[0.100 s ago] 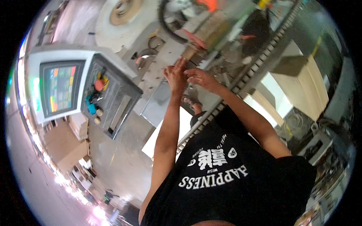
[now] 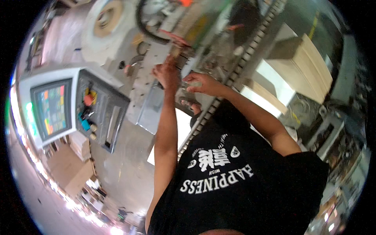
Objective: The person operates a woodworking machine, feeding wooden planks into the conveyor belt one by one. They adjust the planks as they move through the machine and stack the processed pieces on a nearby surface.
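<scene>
My left hand [image 2: 167, 76] reaches to the machine beside a red part [image 2: 175, 38]. Its fingers point forward and the thumb stands off to the left. Blur hides whether the fingertips touch the machine, and I make out nothing in them. Just to its right is my right hand [image 2: 207, 84], fingers bent and parted from the thumb. A pale patch shows in that gap; I cannot tell if it is a small thing or the background. Ahead of both hands, a thick black hose [image 2: 143, 27] curves over the machine bed [image 2: 150, 64].
A control panel with a lit screen [image 2: 51, 107] stands left, its tray [image 2: 111, 98] holding small tools. A toothed rail [image 2: 235, 76] runs diagonally past my right arm. Pale boards [image 2: 309, 70] stand right of it. A white roll [image 2: 107, 23] lies at the far left, and cardboard [image 2: 72, 168] lower left.
My right hand has parted from my left hand, and its fingers have opened from the thumb. The whole view has shifted, so the surroundings sit farther left.
</scene>
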`<state>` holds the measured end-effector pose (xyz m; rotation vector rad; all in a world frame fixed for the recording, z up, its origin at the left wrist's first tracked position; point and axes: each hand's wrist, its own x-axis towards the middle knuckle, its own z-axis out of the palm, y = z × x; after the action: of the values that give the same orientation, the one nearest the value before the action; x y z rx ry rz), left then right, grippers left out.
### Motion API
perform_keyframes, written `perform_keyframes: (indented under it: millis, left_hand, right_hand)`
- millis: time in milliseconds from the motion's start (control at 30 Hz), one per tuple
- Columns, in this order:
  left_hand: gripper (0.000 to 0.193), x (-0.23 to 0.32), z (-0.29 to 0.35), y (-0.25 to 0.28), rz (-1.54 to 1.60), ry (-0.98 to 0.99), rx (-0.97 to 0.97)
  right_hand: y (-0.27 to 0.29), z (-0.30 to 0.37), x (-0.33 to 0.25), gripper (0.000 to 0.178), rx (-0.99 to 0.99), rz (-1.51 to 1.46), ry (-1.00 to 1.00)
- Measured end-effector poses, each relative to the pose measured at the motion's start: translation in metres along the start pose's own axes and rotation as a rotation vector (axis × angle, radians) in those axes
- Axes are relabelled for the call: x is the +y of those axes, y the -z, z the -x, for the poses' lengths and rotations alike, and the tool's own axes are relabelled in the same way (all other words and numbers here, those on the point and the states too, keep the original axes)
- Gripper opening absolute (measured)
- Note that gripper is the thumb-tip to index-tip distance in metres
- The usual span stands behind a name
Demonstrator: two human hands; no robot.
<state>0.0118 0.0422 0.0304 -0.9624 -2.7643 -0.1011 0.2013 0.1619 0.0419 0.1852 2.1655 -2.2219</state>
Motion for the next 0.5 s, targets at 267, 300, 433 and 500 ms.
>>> perform_keyframes:
  millis: [267, 300, 433, 500]
  left_hand:
    - [0.022, 0.022, 0.074, -0.03, 0.352, 0.16, 0.158]
    - [0.02, 0.022, 0.085, -0.022, 0.368, 0.133, 0.189]
    - [0.017, 0.031, 0.143, -0.001, 0.419, 0.083, 0.194]
    - [0.02, 0.04, 0.168, 0.011, 0.445, 0.028, 0.159]
  right_hand:
    - [0.135, 0.232, -0.041, 0.093, 0.143, 0.897, -0.362]
    - [0.149, 0.262, -0.02, 0.103, 0.109, 1.05, -0.255]
    - [0.154, 0.32, 0.015, 0.111, 0.089, 1.13, -0.735]
    - [0.162, 0.333, 0.029, 0.104, 0.013, 1.06, -0.847]
